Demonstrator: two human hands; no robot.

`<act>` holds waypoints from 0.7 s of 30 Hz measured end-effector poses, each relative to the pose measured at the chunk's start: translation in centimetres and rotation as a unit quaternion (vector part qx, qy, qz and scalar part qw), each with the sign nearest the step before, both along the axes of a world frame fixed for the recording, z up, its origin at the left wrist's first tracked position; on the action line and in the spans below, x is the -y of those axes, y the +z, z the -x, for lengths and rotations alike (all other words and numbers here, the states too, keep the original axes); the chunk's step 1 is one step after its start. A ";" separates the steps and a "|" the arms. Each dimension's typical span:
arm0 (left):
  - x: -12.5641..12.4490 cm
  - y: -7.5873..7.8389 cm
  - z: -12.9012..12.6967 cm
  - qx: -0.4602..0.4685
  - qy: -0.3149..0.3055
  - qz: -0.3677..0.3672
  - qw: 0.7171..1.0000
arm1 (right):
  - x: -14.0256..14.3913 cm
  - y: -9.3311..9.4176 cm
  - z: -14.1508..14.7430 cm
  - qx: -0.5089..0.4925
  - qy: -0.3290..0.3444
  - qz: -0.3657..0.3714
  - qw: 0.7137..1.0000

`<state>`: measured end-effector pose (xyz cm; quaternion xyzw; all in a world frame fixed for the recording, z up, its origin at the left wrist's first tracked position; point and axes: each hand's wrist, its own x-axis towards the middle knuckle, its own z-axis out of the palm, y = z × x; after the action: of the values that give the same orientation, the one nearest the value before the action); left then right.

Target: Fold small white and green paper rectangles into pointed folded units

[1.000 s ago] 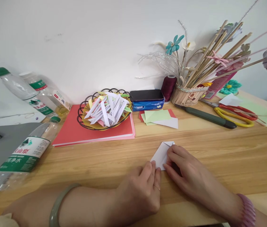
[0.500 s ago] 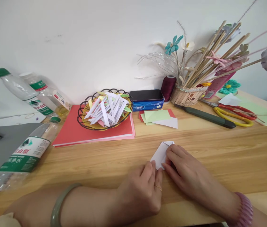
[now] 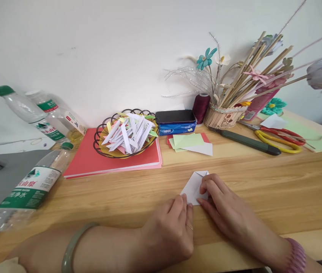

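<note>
1. Right now two hands work one folded white paper (image 3: 194, 186) lying flat on the wooden surface (image 3: 263, 189): the left hand (image 3: 169, 231) presses its fingers (image 3: 182, 203) on the near corner, and the right hand (image 3: 223, 210) has its fingers (image 3: 206, 185) curled down on the paper's right edge. Neither hand lifts it.
2. Beyond the fingers lies one small pile of loose sheets (image 3: 191, 142), green, red and white.
3. Farther back and to the left of the fingers sits one wire basket (image 3: 127, 132) heaped with folded strips, resting on one stack of red paper (image 3: 92, 159).
4. Three plastic bottles (image 3: 30, 185) lie well to the left.
5. Behind the loose sheets stands one blue tissue pack (image 3: 176, 127) with a dark phone on top, and one spool of thread (image 3: 201, 108) beside it.
6. To the right of the fingers, well apart: one holder of sticks and paper flowers (image 3: 223, 115), one dark-handled cutter (image 3: 249, 142), two pairs of scissors (image 3: 280, 138).
7. Nothing lies between the hands and the paper.
</note>
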<state>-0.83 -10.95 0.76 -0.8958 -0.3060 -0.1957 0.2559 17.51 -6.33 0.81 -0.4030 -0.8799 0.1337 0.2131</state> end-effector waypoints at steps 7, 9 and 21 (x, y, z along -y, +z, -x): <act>-1.0 -1.0 0.9 -0.011 -0.018 -0.003 1.000 | 0.0 -0.4 -2.8 0.053 0.047 -0.044 0.997; -2.2 -1.0 1.6 -0.007 -0.035 0.002 0.999 | 0.3 -0.5 -3.5 0.079 0.094 -0.103 0.987; -5.8 0.2 2.7 0.062 -0.041 0.122 0.990 | 1.8 1.6 -1.9 0.106 0.146 -0.162 0.970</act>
<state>-3.52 -5.14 0.92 -0.9181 -0.3063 -0.2225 0.1172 19.45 -8.12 2.37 -0.2425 -0.9567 -0.0249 0.1591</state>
